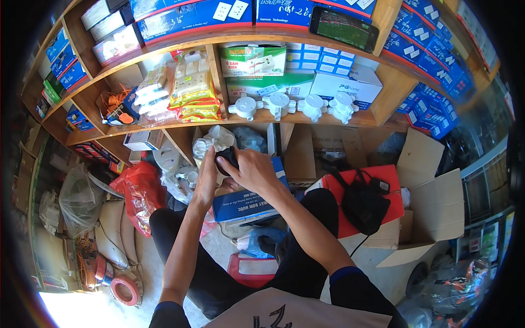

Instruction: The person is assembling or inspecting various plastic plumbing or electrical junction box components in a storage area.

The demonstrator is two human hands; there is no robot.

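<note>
Both my hands are together in front of the lower shelf. My right hand (pixel 251 170) is closed round a small black rounded object (pixel 228 159), its thumb lying along it; the kind cannot be made out. My left hand (pixel 205 177) is upright against the same spot, fingers curled, and what they grip is mostly hidden. Just beyond the hands sits a clear plastic bag (pixel 220 134) with pale items in it. Below the right wrist lies a blue carton (pixel 240 204). On the shelf above stand several white round junction boxes (pixel 279 104) with side spouts.
A phone (pixel 343 29) showing a green pitch leans on the upper shelf. To the right, a black bag (pixel 367 205) lies on a red box (pixel 328 186) beside an open cardboard carton (pixel 435 210). A red plastic bag (pixel 141 188) is at left; a red stool (pixel 249 268) stands between my legs.
</note>
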